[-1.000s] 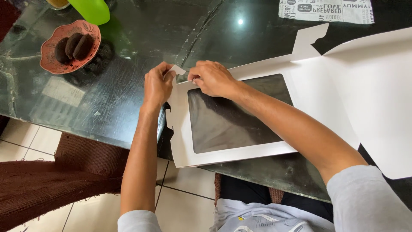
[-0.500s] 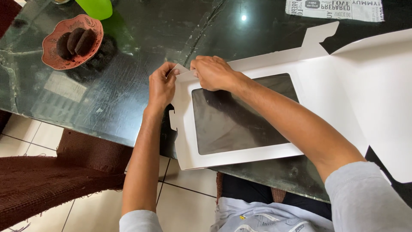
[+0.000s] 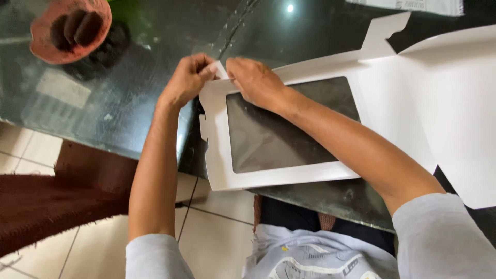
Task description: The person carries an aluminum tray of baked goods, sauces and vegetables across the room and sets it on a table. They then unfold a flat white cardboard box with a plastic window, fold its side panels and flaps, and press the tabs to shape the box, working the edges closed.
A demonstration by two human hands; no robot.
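- Head view: a flat white cardboard box blank (image 3: pixel 392 103) with a clear window panel (image 3: pixel 289 134) lies on a dark glossy table (image 3: pixel 155 62), spread from the middle of the table out past the right edge of the picture.
- The windowed part of the blank hangs over the table's near edge, so its lower left corner sticks out above the tiled floor (image 3: pixel 217 243).
- The left hand (image 3: pixel 187 80) is at the blank's upper left corner, fingers curled and pinched on a small white corner tab (image 3: pixel 219 68) that stands up from the sheet.
- The right hand (image 3: pixel 256 81) lies just beside it, palm down on the top border of the window frame; its fingertips are bent and press on the cardboard next to the same tab. Whether it grips the tab or only holds the card down cannot be told.
- The two hands are almost touching, with the tab between them.
- Both forearms reach up from the bottom of the picture, with light grey sleeves (image 3: pixel 444 243) at the upper arms.
- Toward the table's far left corner sits a reddish-orange bowl (image 3: pixel 70 28) holding dark oblong pieces.
- A printed paper sheet (image 3: pixel 408 5) lies at the far edge on the right, well apart from the hands.
- A larger notched flap (image 3: pixel 380 33) of the blank points toward the far edge.
- A dark brown woven rug (image 3: pixel 51 201) lies on the floor at the lower left.
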